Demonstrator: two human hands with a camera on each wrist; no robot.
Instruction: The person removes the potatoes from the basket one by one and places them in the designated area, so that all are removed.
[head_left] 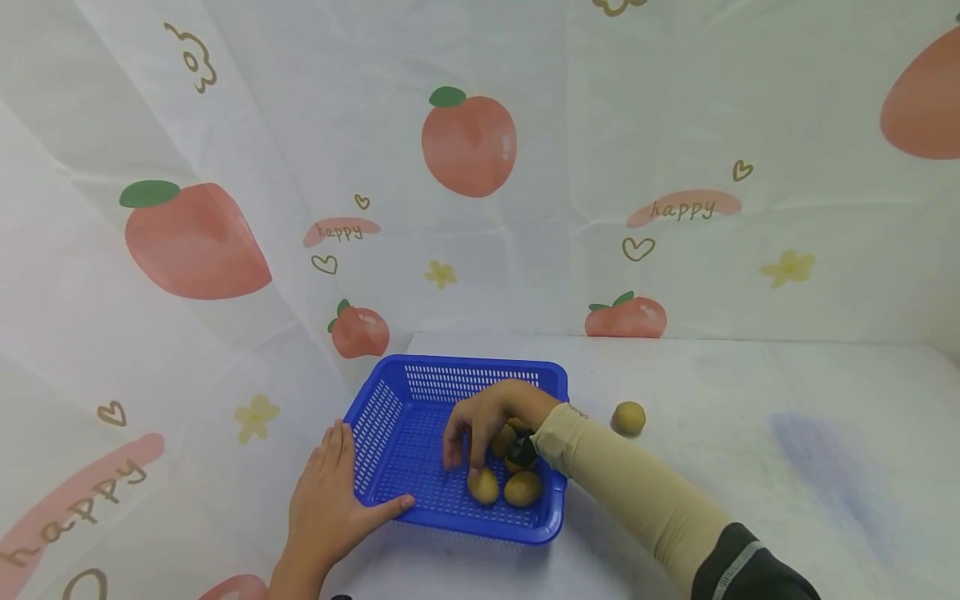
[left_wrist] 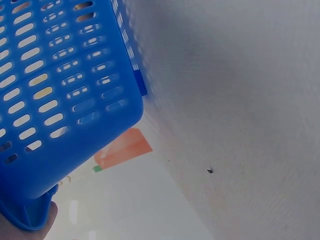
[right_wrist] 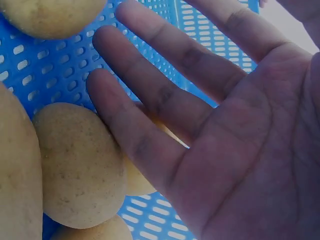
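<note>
A blue plastic basket (head_left: 442, 518) with slotted walls stands on the white surface. My left hand (head_left: 326, 496) rests against its left side, fingers straight along the outside and thumb across the near left corner of the rim. Inside the basket, my right hand (head_left: 483, 421) reaches down with loosely bent fingers. Its palm (right_wrist: 250, 145) is bare in the right wrist view, fingers spread beside a potato (right_wrist: 82, 165). Several potatoes lie in the basket's right half, among them a near right potato (head_left: 522, 489) and a potato (head_left: 483, 487) just below the right fingertips. Others are partly hidden by the right wrist.
One more potato (head_left: 628, 418) lies on the white table surface (head_left: 720, 433), right of the basket. A white cloth (head_left: 525, 267) printed with peaches hangs behind and along the left. A small dark device (head_left: 522, 452) is at the right wrist.
</note>
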